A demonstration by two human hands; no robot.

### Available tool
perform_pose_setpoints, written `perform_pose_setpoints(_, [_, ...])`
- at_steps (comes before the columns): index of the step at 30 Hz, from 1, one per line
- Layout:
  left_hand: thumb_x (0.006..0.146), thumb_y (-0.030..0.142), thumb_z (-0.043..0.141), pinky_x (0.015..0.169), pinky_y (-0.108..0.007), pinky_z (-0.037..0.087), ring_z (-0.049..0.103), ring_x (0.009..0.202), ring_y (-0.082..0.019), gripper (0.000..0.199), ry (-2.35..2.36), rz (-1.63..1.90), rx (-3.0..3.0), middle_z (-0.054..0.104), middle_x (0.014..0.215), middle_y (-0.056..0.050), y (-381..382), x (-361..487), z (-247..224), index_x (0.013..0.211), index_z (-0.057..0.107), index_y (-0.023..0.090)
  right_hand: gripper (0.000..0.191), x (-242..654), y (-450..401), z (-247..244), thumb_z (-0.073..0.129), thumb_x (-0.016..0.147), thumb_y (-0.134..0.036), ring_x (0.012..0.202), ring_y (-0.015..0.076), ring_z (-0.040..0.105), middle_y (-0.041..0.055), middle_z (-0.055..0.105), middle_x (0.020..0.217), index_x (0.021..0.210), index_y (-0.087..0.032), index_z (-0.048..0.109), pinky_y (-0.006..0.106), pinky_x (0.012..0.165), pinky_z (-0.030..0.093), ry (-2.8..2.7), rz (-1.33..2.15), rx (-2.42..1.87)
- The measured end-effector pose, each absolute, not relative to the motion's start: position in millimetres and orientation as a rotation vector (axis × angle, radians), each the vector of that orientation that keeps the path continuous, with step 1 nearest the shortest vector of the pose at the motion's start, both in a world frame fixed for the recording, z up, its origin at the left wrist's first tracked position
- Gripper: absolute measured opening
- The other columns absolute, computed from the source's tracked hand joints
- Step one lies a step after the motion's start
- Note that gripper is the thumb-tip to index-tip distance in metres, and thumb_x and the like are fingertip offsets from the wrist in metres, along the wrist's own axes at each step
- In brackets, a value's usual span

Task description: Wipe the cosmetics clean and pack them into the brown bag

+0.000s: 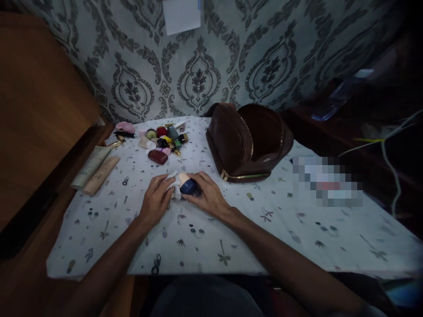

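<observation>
Over the middle of the surface (211, 233), as the head view shows it, two hands work close together but do not clasp each other. The left hand (155, 200) pinches a crumpled white cloth (175, 190) and presses it to the pale end of a small container (187, 185). The right hand (209, 196) is closed round the dark blue, rounded end of that container, thumb on the near side and fingers on the far side. The container lies tilted between the two hands; I cannot tell whether it touches the printed cover beneath.

Beyond the left hand sits a loose heap of small cosmetics (163, 140), in red, yellow, green, black and pink, with a dark red case (157, 156) at its near edge. A black pen (126, 134) lies at the left of the heap, beside a pink item (124, 127). Farther left, a grey-green tube (91, 167) and a beige tube (102, 176) lie slanted side by side.

To the right of the heap and beyond the right hand, a brown bag (229, 141) stands with its top unzipped and gaping. Right of the bag is a pixelated item (327, 181), too masked to identify. Patterned wall covering (198, 81) rises behind everything.
</observation>
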State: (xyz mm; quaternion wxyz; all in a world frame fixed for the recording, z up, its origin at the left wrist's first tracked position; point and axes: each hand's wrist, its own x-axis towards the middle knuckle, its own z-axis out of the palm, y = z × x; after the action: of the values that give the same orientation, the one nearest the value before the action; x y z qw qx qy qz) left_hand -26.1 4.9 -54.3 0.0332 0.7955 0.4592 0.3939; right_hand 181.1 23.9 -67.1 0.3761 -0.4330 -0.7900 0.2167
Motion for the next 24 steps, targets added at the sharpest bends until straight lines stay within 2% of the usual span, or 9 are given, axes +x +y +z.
perform_pose_setpoints(5, [0.096, 0.025, 0.051, 0.092, -0.036, 0.054, 0.060, 0.108, -0.022, 0.025, 1.445, 1.180, 2.365, 0.060, 0.112, -0.008, 5.8, -27.3, -55.9, 0.118, 0.063, 0.022, 0.052, 182.3, 22.6, -66.0, 0.062, 0.089, -0.043, 0.108, 0.0287, 0.057, 0.0099, 0.060, 0.112, 0.137, -0.026, 0.051, 0.045, 0.097, 0.048, -2.000, 0.610, -1.092])
perform_pose_setpoints(9, [0.096, 0.022, 0.052, 0.094, -0.037, 0.053, 0.060, 0.108, -0.022, 0.025, 1.373, 1.207, 2.444, 0.059, 0.115, -0.010, 4.1, -25.4, -59.5, 0.119, 0.062, 0.020, 0.047, 183.1, 22.5, -65.7, 0.055, 0.093, -0.041, 0.100, 0.0269, 0.060, 0.0099, 0.061, 0.107, 0.138, -0.026, 0.052, 0.044, 0.091, 0.051, -1.991, 0.655, -1.084])
perform_pose_setpoints(13, [0.096, 0.019, 0.052, 0.091, -0.037, 0.054, 0.060, 0.107, -0.022, 0.027, 1.251, 1.228, 2.554, 0.060, 0.115, -0.011, -0.1, -21.1, -58.1, 0.121, 0.061, 0.020, 0.057, 183.0, 24.8, -70.4, 0.064, 0.086, -0.032, 0.105, 0.0259, 0.059, 0.0105, 0.054, 0.117, 0.141, -0.026, 0.050, 0.042, 0.091, 0.053, -1.988, 0.647, -1.065])
perform_pose_setpoints(16, [0.096, 0.015, 0.051, 0.090, -0.037, 0.055, 0.059, 0.109, -0.022, 0.027, 1.128, 1.228, 2.641, 0.060, 0.113, -0.011, -3.8, -17.0, -54.6, 0.121, 0.060, 0.019, 0.069, 183.0, 26.0, -75.7, 0.067, 0.077, -0.020, 0.098, 0.0220, 0.059, 0.0100, 0.047, 0.123, 0.142, -0.026, 0.047, 0.039, 0.086, 0.056, -1.997, 0.687, -1.075])
perform_pose_setpoints(20, [0.095, 0.013, 0.051, 0.090, -0.038, 0.054, 0.058, 0.110, -0.023, 0.026, 1.073, 1.223, 2.673, 0.061, 0.113, -0.013, -5.5, -14.4, -53.0, 0.119, 0.061, 0.018, 0.070, 182.0, 24.7, -78.0, 0.064, 0.075, -0.015, 0.097, 0.0215, 0.059, 0.0081, 0.048, 0.117, 0.141, -0.028, 0.048, 0.038, 0.085, 0.057, -1.987, 0.656, -1.095])
perform_pose_setpoints(24, [0.096, 0.016, 0.050, 0.092, -0.038, 0.053, 0.059, 0.108, -0.022, 0.025, 1.197, 1.237, 2.553, 0.061, 0.113, -0.011, -1.1, -18.8, -55.1, 0.118, 0.062, 0.019, 0.064, 178.8, 22.2, -74.1, 0.066, 0.076, -0.020, 0.092, 0.0225, 0.061, 0.0069, 0.053, 0.107, 0.138, -0.026, 0.051, 0.038, 0.082, 0.057, -1.969, 0.592, -1.144])
